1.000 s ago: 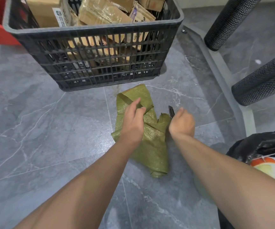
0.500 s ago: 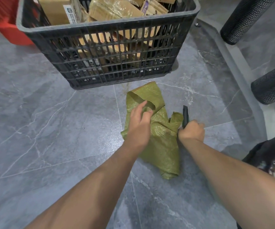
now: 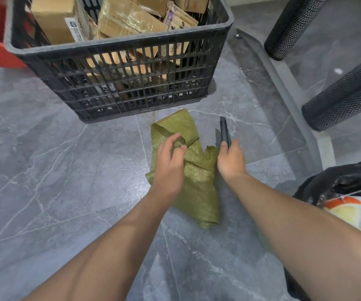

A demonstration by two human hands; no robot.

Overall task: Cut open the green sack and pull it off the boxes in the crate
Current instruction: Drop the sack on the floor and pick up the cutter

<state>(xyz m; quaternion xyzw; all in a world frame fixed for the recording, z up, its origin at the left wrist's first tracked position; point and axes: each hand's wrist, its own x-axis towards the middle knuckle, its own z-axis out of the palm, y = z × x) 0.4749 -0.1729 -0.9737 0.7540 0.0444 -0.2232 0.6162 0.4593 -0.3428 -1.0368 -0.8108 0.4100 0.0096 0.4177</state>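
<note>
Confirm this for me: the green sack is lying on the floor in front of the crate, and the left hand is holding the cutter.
Not quite. The head view shows the right hand holding the cutter. The left hand is on the green sack, which does lie on the floor before the crate.

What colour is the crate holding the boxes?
Dark grey, nearly black, with slotted walls; the crate shows in the head view.

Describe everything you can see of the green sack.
The green sack is olive-green woven material, empty and crumpled flat on the grey floor, just in front of the black crate. Its far end is folded over. The left hand pinches a fold near that end; the right hand, holding a dark cutter, is at its right edge.
</note>
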